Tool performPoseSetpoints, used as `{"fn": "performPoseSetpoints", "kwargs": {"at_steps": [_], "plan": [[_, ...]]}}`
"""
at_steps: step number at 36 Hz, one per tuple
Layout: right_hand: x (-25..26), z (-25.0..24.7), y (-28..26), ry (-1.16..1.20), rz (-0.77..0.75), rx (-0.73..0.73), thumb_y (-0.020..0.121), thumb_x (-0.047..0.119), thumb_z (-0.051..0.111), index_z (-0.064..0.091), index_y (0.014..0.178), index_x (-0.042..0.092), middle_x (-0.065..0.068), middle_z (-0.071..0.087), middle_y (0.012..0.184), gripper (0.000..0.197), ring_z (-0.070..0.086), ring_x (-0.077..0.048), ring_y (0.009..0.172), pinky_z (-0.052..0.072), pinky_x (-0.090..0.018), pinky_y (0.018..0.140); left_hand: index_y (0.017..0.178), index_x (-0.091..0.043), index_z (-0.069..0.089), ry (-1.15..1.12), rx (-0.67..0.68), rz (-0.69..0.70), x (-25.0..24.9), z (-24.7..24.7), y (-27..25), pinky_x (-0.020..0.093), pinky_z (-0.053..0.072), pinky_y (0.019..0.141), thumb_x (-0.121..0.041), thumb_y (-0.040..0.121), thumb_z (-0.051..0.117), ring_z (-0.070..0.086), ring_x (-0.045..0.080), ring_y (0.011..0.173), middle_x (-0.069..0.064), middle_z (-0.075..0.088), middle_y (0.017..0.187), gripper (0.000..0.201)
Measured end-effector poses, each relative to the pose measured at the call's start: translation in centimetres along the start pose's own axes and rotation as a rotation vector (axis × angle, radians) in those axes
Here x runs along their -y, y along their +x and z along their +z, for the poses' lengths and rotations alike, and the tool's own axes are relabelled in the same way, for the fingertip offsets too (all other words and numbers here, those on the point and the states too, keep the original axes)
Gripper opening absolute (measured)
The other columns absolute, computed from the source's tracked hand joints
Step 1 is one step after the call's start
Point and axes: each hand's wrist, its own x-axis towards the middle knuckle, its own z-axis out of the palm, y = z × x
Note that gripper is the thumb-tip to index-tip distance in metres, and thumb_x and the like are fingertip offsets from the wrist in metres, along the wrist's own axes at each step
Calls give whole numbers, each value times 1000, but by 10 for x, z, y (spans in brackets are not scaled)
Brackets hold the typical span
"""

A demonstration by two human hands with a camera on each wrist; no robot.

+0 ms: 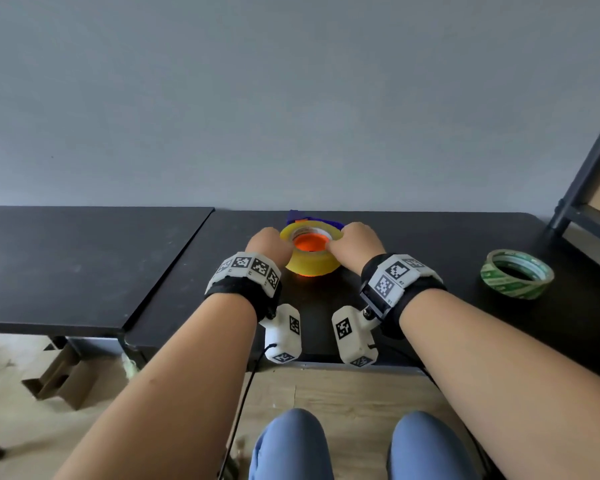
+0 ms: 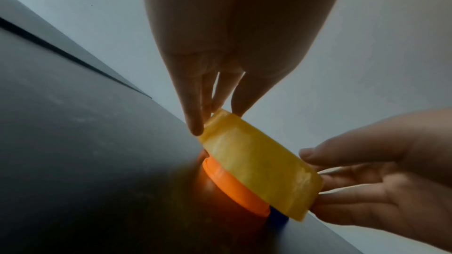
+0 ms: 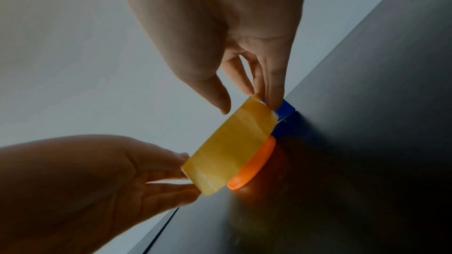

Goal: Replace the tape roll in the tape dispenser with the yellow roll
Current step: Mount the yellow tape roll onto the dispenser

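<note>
While both hands [image 1: 355, 244] grip the yellow roll [image 1: 310, 263], green tape [image 1: 516, 273] lies rightward.

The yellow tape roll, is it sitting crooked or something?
Yes. The yellow roll sits tilted over the orange hub: one edge is lifted, so it isn't fully seated. The left hand and right hand hold its sides.

Probably a plain workroom or office corner — two black tables [image 1: 84, 265] pushed against a bare grey wall [image 1: 291, 98], dark metal shelving [image 1: 582, 188] at right, wood-look floor [image 1: 326, 389] with cardboard scraps [image 1: 59, 379] — hard to say more.
</note>
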Motion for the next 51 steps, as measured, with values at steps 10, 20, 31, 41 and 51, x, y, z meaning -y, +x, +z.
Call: {"fn": "performPoseSetpoints", "kwargs": {"at_steps": [10, 20, 31, 41, 51], "plan": [[1, 2, -4, -42, -93, -45, 93, 14, 51, 56, 129, 7, -16, 49, 131, 37, 56, -32, 115, 48, -36, 91, 132, -9, 58, 6, -4, 10, 0, 6, -3, 36, 48, 84, -15, 95, 45, 61, 30, 114, 16, 59, 133, 40], [16, -3, -19, 53, -255, 145, 88, 22, 65, 61, 131, 21, -1, 61, 136, 43, 55, -21, 125, 45, -32, 101, 133, -2, 55, 96, 0, -38, 8, 1, -3, 35, 45, 101, -5, 98, 43, 55, 30, 127, 16, 58, 137, 37], [16, 12, -21, -223, -229, 199, 81, 27, 73, 52, 136, 36, -11, 42, 137, 60, 52, -33, 117, 45, -40, 101, 129, -5, 61, 54, 31, -28, 18, -3, -7, 35, 46, 96, -11, 95, 48, 58, 30, 121, 14, 62, 131, 37], [3, 0, -21, 64, -123, 177, 79, 19, 72, 57, 134, 34, -8, 45, 142, 59, 50, -33, 124, 47, -44, 105, 87, -7, 60, -206, 2, -4, 2, 3, -10, 37, 50, 78, -20, 98, 42, 54, 27, 77, 10, 58, 79, 24], [-17, -30, -22, 581, -25, 89, 81, 8, 72, 62, 132, 12, -8, 65, 128, 52, 61, -25, 118, 48, -39, 104, 74, -15, 55, -421, 7, 66, -26, 20, -9, 53, 53, 89, -32, 100, 42, 57, 26, 77, 12, 62, 85, 33]]}}
